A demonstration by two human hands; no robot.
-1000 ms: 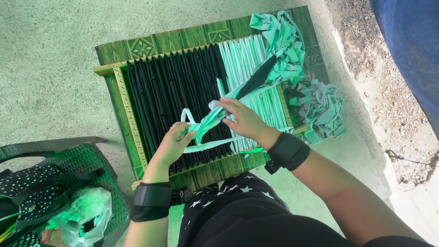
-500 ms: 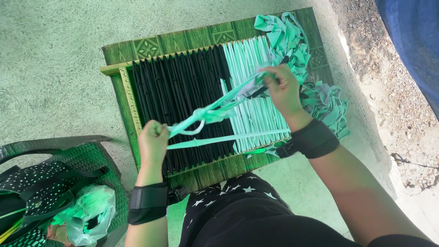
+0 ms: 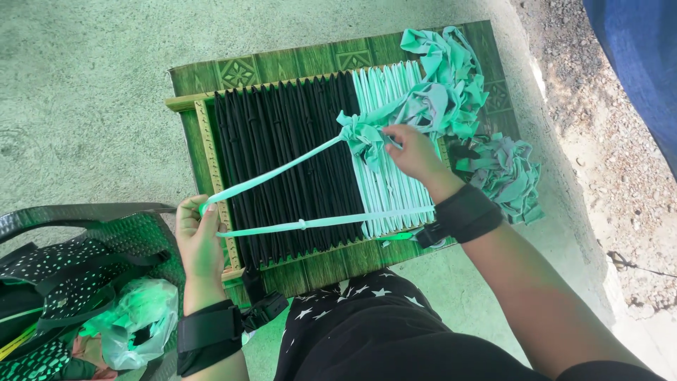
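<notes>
The left hand (image 3: 199, 243) pinched a mint fabric strip (image 3: 282, 173) at the wooden loom frame's (image 3: 282, 67) left edge. The right hand (image 3: 416, 152) gripped the strip's bunched end over the warp; its fingertips were hidden in cloth scraps (image 3: 493, 169).

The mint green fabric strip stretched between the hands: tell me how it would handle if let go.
Probably floppy: the strip runs straight only where the left hand and right hand pull it. Likely light and soft, since the loose strips lie crumpled. Unlikely to roll.
</notes>
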